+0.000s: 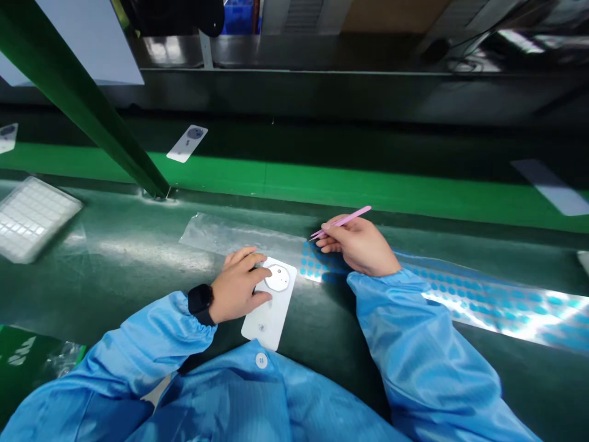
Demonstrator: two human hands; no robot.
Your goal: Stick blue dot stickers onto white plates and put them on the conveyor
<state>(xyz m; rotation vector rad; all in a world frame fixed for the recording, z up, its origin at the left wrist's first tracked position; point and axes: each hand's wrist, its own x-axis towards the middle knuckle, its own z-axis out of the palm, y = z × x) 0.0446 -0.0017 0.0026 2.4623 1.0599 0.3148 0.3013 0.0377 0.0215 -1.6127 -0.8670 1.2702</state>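
My right hand (361,245) is closed around a pair of pink tweezers (350,218). Their tips are at the upper left corner of the blue dots (317,261) on a long clear strip; whether a dot is between them is too small to tell. My left hand (239,285), with a black watch at the wrist, rests with fingers apart on the left side of a white rounded panel (269,322). Near the panel's upper end is a ringed round area (278,279) with small holes, partly under a fingertip.
The clear strip (497,301) runs right across the green bench. Beyond lies a green-edged belt (299,181) carrying another white panel (187,144) and a pale flat piece (550,184). A white gridded tray (37,215) sits at left, near a slanted green post (92,110).
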